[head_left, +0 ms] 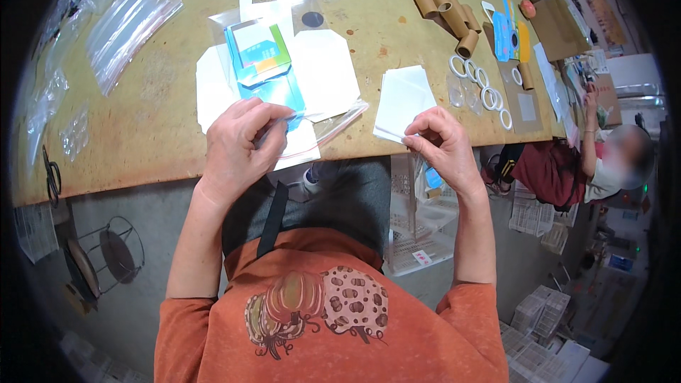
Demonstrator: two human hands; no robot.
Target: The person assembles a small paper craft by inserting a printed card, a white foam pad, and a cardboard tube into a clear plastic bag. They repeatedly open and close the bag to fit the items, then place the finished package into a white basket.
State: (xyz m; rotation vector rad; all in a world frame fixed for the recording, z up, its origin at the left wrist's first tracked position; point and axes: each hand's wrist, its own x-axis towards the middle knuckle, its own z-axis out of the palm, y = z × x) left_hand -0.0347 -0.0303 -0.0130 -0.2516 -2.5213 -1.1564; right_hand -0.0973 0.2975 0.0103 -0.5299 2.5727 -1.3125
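Observation:
My left hand (248, 138) is closed, thumb and fingers pinching the near edge of a clear zip bag (346, 119). Blue and green printed cards (264, 53) lie in or under this bag; the clear film makes it hard to tell which. Beneath them is a flat white die-cut card (328, 64) with a handle-shaped cutout at its far end. To the right, my right hand (445, 145) pinches the near corner of a small stack of white paper sheets (404, 99) on the table; how many sheets are between the fingertips is hidden.
Brown cardboard tubes (454, 18) and white rings (488, 98) lie at the right of the table (170, 149). More clear bags (131, 28) are at the left, with black scissors (52, 176) at the edge. Another person (553, 170) sits at the right. A stool (117, 255) stands below left.

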